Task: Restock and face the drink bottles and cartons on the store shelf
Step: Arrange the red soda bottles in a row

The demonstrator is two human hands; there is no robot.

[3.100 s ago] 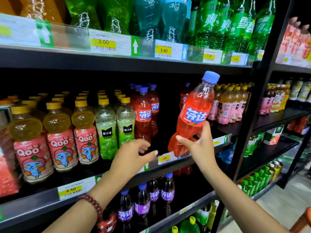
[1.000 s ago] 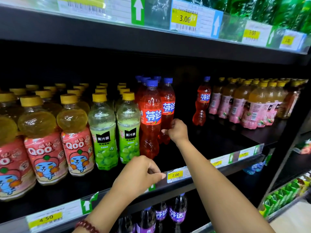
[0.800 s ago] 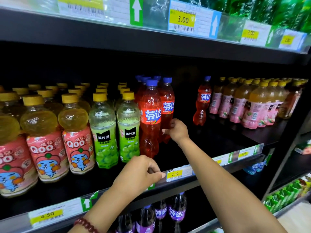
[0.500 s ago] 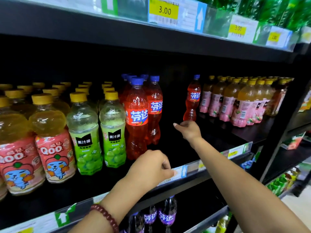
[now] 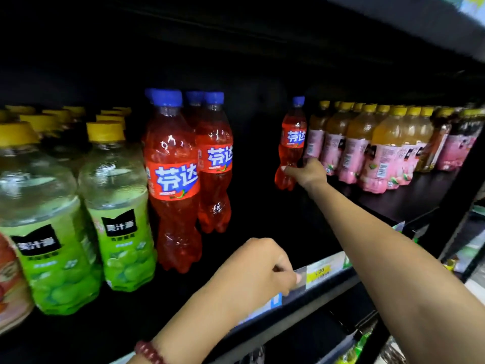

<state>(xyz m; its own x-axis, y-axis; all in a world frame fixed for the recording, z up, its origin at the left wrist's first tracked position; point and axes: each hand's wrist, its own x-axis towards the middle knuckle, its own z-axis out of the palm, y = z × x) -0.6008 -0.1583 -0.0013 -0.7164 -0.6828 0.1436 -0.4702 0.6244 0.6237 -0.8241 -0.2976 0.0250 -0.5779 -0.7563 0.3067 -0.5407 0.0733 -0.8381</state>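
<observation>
Since the earlier frame the right hand has travelled from mid-shelf to the rear, and its fingers now curl round the lower body of a lone red soda bottle standing upright deep on the shelf. Directly beside this hand, on its right, rows of pink-label juice bottles with yellow caps stand in ranks; the lone bottle is just beside the nearest of them, and contact cannot be determined. The left hand remains at the front edge of the shelf, fingers curled, fingertips pinching the clear price-tag strip next to a yellow price label. A red bead bracelet sits on the left wrist. Beyond the left hand, toward the rear and left, stands a group of red soda bottles with blue caps, labels facing forward. Further left of that hand stand green grape-juice bottles with yellow caps, upright in rows. An open gap of dark shelf lies between the group of red bottles and the bottle in the right hand.
</observation>
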